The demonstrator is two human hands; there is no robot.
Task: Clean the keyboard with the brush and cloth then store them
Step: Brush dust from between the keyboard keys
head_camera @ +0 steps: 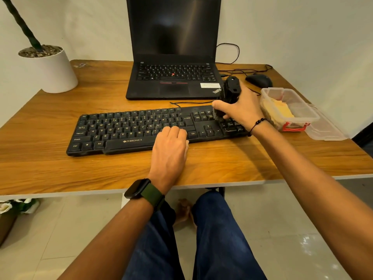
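Head view: the right hand (238, 110) grips the brush (230, 93) over the keyboard's (125, 128) right end. Unbrushed keys likely stretch leftward along its length, where the left hand (170, 146) rests flat, steadying it.

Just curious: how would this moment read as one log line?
stage: brushing | right hand: grips brush on keyboard right end | left hand: rests on keys
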